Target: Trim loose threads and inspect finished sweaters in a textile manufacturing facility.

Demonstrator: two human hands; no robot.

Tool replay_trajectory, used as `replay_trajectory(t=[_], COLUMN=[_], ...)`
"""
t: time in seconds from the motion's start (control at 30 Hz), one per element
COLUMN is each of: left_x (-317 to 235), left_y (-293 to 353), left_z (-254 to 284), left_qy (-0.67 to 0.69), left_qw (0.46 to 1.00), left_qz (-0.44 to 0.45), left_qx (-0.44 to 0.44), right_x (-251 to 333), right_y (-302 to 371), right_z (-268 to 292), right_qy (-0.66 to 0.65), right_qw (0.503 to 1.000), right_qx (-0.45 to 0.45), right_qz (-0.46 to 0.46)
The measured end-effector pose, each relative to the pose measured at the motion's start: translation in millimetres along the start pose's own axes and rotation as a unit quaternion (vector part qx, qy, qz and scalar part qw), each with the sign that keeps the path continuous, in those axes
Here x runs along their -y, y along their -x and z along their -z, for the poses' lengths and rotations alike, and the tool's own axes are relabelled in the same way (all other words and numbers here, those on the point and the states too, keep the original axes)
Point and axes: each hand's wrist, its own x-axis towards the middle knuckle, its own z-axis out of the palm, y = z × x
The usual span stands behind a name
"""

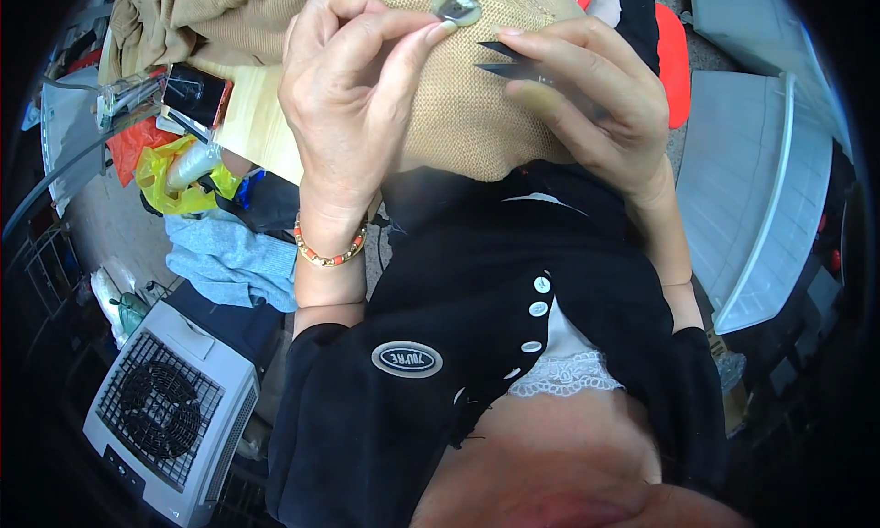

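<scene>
My left hand (348, 97) is raised over a beige knit garment (458, 129), thumb and forefinger pinched together. Between their tips is a round, pale greenish disc with a dark shiny middle (457, 8), perhaps a button. To the right, my right hand (600, 102) grips a pair of thread snips (510, 71). Their two dark pointed blades stand apart and point left toward the left hand, not touching the disc. The snips' handle is mostly hidden in my fingers. The knit garment drapes over the table edge toward my lap.
A light wooden tabletop (261, 115) holds a dark phone-like object (195, 95) at left. Below lie a yellow plastic bag (170, 184) and a blue-grey knit (225, 258). A fan unit (170, 409) stands lower left, a pale plastic bin (742, 189) at right.
</scene>
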Motion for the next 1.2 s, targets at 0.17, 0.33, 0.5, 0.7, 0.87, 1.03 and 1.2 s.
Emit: replay_trajectory(t=[0.17, 0.33, 0.5, 0.7, 0.87, 1.03, 1.2], left_x=[7.2, 12.5, 5.4, -7.8, -0.9, 10.0, 16.0], left_y=[-4.3, -6.8, -2.8, -2.7, -5.4, -8.3, -13.5], left_z=[1.4, 3.9, 7.6, 3.0, 1.0, -1.2, -2.5], left_qy=[0.034, 0.049, 0.074, 0.078, 0.033, 0.058, 0.097], left_qw=[0.998, 0.997, 0.997, 0.996, 0.999, 0.996, 0.992], left_qz=[-0.055, -0.053, 0.008, 0.041, -0.019, -0.061, -0.081], left_qx=[0.005, 0.017, 0.018, 0.024, 0.024, 0.009, 0.019], right_x=[9.1, 19.9, 21.0, 13.7, 9.1, 7.6, 18.4], right_y=[-3.9, -20.4, -19.5, -6.2, -4.3, -2.6, -10.9], right_z=[3.7, 7.1, 8.6, 10.6, 8.3, 10.1, 9.8], right_qy=[0.051, 0.074, 0.078, 0.051, 0.041, 0.027, 0.079], right_qw=[0.997, 0.994, 0.993, 0.996, 0.998, 0.998, 0.992], right_qx=[0.048, 0.08, 0.079, 0.029, 0.0, -0.002, 0.076], right_qz=[-0.043, -0.022, -0.05, -0.06, -0.045, -0.064, -0.064])
